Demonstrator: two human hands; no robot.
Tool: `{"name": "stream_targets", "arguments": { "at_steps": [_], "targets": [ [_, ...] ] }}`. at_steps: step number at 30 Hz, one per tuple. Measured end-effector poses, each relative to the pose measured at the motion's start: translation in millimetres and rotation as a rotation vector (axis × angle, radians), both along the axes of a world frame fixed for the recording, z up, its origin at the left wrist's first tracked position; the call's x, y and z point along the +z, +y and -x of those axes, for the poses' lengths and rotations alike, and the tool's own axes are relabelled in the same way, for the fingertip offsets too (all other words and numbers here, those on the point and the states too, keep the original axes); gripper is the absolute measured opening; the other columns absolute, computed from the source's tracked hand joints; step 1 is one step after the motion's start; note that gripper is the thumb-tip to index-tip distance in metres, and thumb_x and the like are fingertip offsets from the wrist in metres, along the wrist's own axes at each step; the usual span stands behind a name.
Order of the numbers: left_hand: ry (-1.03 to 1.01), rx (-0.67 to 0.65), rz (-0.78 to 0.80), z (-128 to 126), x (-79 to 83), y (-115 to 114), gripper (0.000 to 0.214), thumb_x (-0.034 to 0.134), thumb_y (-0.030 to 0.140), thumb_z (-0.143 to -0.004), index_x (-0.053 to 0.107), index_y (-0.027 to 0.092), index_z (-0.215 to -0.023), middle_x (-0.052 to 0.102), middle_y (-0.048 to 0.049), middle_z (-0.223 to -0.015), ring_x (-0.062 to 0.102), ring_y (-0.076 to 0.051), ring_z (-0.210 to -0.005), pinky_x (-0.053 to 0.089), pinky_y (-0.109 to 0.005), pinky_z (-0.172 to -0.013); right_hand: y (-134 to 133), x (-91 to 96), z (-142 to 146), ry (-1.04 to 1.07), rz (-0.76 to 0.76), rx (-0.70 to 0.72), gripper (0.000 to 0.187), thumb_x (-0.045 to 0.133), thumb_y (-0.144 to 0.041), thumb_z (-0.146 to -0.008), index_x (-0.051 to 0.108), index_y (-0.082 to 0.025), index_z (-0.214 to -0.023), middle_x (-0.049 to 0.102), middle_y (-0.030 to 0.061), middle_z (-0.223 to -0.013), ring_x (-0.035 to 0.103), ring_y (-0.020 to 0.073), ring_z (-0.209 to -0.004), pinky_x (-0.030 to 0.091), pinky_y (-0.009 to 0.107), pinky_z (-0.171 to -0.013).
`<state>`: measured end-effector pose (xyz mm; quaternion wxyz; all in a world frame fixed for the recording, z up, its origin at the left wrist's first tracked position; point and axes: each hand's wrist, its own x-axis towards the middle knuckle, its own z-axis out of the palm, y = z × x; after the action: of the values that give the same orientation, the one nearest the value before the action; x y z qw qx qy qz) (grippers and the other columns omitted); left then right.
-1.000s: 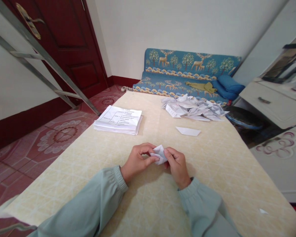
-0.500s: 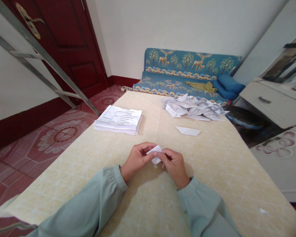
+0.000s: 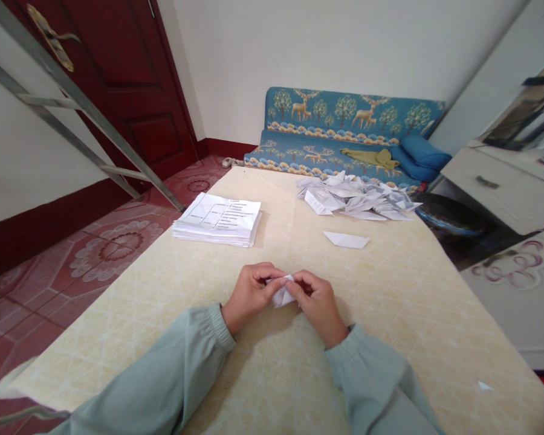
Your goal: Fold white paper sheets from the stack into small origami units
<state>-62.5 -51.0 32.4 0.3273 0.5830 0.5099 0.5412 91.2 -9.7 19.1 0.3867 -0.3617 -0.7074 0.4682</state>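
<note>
Between my two hands is a small piece of folded white paper (image 3: 283,297), held above the middle of the table. My left hand (image 3: 252,293) pinches its left side, thumb on top. My right hand (image 3: 318,304) grips the right side the same way, with its thumb near the left one. The fingertips hide part of the folds. Beyond my right hand lies a single folded paper boat shape (image 3: 346,240). To the far left of my hands sits a stack of printed paper sheets (image 3: 217,220).
A heap of folded paper pieces (image 3: 353,196) covers the table's far right corner. A tiny paper scrap (image 3: 484,386) lies near the right edge of the pale patterned table (image 3: 272,386). Behind stands a blue sofa (image 3: 308,145); a metal ladder (image 3: 104,130) leans at left.
The paper in my hands has tilted, its upper point dropping lower, and its lower part shows more. My fingers have shifted slightly around it. Everything on the table stays in place.
</note>
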Motion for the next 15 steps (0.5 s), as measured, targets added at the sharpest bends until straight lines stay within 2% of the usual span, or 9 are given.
{"name": "stream_targets", "arguments": {
  "at_steps": [3,6,10,12,15],
  "targets": [
    [-0.077,-0.006,0.088,-1.2,-2.0,1.8,0.020,0.068,0.030,-0.074,0.072,0.010,-0.074,0.063,-0.0046,-0.064,0.054,-0.011,-0.058,0.040,-0.020,-0.053,-1.1,0.7,3.9,0.092,0.079,-0.003,0.017,0.065,-0.031,-0.075,0.064,-0.017,-0.083,0.061,-0.0014,-0.065,0.052,0.0095,-0.053,0.040,0.020,-0.048],
    [-0.229,-0.020,0.162,-3.3,-3.8,3.8,0.023,0.068,0.032,-0.074,0.071,0.011,-0.079,0.067,-0.0054,-0.070,0.057,-0.012,-0.062,0.043,-0.021,-0.057,-0.5,2.1,4.4,0.132,0.074,-0.060,0.013,0.066,-0.029,-0.074,0.065,-0.017,-0.078,0.059,-0.0022,-0.060,0.052,0.0089,-0.050,0.040,0.019,-0.046],
    [-0.404,-0.098,0.205,-5.0,-4.2,5.1,0.034,0.069,0.034,-0.074,0.067,0.012,-0.100,0.070,-0.0062,-0.081,0.061,-0.014,-0.068,0.047,-0.022,-0.062,2.3,4.3,0.4,0.217,0.156,-0.172,0.017,0.064,-0.033,-0.075,0.057,-0.017,-0.074,0.054,-0.0050,-0.054,0.046,0.0064,-0.039,0.035,0.017,-0.036],
    [-0.443,-0.132,0.231,-4.9,-3.8,5.2,0.038,0.069,0.035,-0.074,0.066,0.011,-0.104,0.071,-0.0074,-0.084,0.062,-0.014,-0.069,0.048,-0.022,-0.063,3.2,5.5,-1.3,0.244,0.195,-0.177,0.020,0.064,-0.035,-0.075,0.054,-0.018,-0.074,0.055,-0.0050,-0.054,0.049,0.0068,-0.038,0.036,0.017,-0.036],
    [-0.438,-0.110,0.247,-4.2,-2.5,4.9,0.037,0.068,0.036,-0.075,0.068,0.011,-0.102,0.072,-0.0086,-0.087,0.063,-0.014,-0.069,0.048,-0.022,-0.062,3.0,6.9,-2.2,0.253,0.206,-0.159,0.022,0.063,-0.036,-0.076,0.053,-0.018,-0.074,0.058,-0.0037,-0.057,0.055,0.0089,-0.041,0.041,0.018,-0.039]
  ]
}}
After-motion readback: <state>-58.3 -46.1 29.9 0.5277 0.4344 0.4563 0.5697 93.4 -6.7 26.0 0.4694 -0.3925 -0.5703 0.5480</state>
